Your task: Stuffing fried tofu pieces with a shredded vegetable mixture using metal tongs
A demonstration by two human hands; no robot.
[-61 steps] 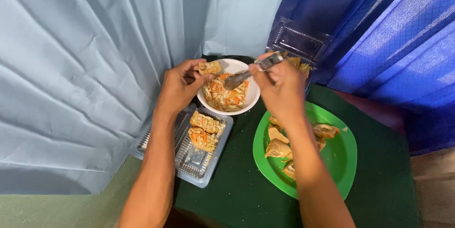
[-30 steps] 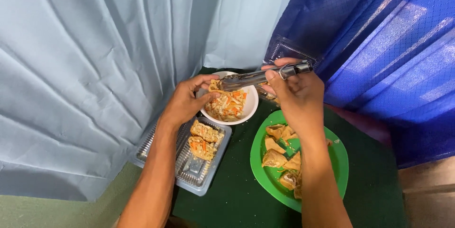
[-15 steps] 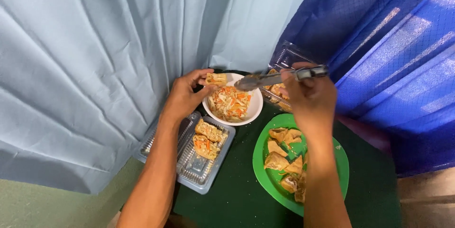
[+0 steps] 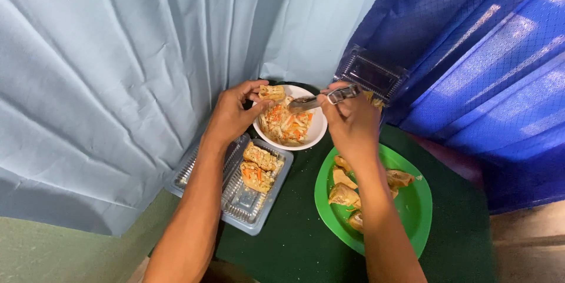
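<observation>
**A:** Curtains fill the background: a pale blue curtain (image 4: pixel 118 71) across the upper left of the frame, a dark blue curtain (image 4: pixel 471 53) across the upper right. What lies below them?

**B:** A dark green table (image 4: pixel 282 247) at lower centre. On it, a white bowl (image 4: pixel 316 130) of shredded filling sits at centre frame. A green plate (image 4: pixel 412 206) with fried pieces is to its lower right. A clear plastic tray (image 4: pixel 247 206) with two stuffed pieces is to its lower left.

**A:** Hand positions?

**B:** The left hand (image 4: pixel 229 118) pinches a fried piece (image 4: pixel 272 92) between thumb and fingertips, held at the upper left rim of the bowl. The right hand (image 4: pixel 353 121) is closed around a metal spoon (image 4: pixel 312 102); the spoon's tip points left over the bowl, just beside the fried piece.

**A:** Obstructions?

**B:** The right forearm crosses the green plate and covers part of the food on it. The left forearm overlaps the left half of the tray.

**A:** Anything unclear?

**B:** A clear plastic lid (image 4: pixel 371 74) stands against the dark blue curtain, above the right hand. What lies behind the right hand, under that lid, cannot be made out. The near edge of the table is cut off at the bottom of the frame.
</observation>
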